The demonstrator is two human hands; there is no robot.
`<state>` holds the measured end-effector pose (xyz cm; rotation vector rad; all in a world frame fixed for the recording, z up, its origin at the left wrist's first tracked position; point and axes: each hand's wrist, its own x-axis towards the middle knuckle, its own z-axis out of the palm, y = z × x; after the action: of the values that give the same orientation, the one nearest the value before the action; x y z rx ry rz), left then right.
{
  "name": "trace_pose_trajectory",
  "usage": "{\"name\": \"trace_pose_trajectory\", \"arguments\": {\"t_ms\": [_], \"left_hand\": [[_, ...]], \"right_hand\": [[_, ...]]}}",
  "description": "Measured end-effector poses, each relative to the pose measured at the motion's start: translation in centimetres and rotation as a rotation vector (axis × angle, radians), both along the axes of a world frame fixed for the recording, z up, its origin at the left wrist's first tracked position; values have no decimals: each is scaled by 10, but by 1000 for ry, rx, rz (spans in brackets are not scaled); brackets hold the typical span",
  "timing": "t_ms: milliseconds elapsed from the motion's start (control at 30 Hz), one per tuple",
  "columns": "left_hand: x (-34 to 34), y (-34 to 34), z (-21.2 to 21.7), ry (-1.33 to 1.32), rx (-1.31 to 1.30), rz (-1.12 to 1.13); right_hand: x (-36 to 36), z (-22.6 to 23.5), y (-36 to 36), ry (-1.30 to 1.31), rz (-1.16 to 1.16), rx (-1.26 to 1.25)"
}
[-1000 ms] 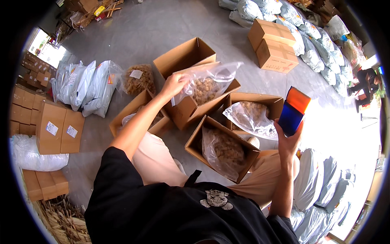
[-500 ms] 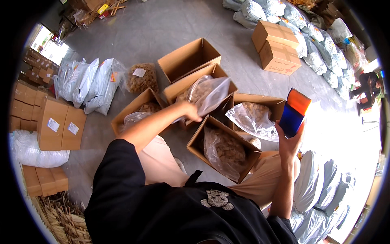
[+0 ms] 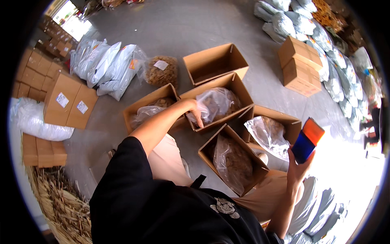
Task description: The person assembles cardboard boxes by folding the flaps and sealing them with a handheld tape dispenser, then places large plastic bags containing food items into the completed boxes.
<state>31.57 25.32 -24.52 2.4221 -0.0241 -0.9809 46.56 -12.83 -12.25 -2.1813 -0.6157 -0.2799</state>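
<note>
My left hand reaches over the near left end of the middle cardboard box, fingers stretched downward against a clear plastic bag. Brown chunky pieces show in that bag; part of the hand's grip is hidden. Held up at the right, my right hand is closed around a blue-and-orange block-shaped object, blue below and orange on top. Just left of it stands a box with another bagged load. A tilted box with a bag of brown pieces sits between my legs, and one more box is under my left forearm.
Behind the middle box stands an open cardboard box without a bag. A filled clear bag and grey-white sacks are at the left. Two closed boxes and more sacks lie at the right. Stacked cartons line the left.
The clear bag in the middle box has dropped from spreading over the right rim to lying inside. My left hand stays at the box's left end. The view has shifted; the right hand keeps its hold.
</note>
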Motion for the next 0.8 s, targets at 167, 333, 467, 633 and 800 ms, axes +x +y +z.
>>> {"name": "trace_pose_trajectory", "arguments": {"t_ms": [167, 333, 467, 633, 800], "left_hand": [[-6, 61, 49, -492, 130, 425], [-59, 176, 3, -1007, -116, 1293], [-117, 228, -50, -571, 54, 1991], [-135, 259, -94, -475, -110, 2108], [-145, 305, -130, -390, 308, 1707]], "right_hand": [[-2, -3, 1, 155, -29, -31], [-6, -1, 23, 185, 36, 15], [1, -14, 23, 92, -10, -170], [4, -19, 25, 91, -48, -218], [8, -19, 35, 50, -209, -383]]}}
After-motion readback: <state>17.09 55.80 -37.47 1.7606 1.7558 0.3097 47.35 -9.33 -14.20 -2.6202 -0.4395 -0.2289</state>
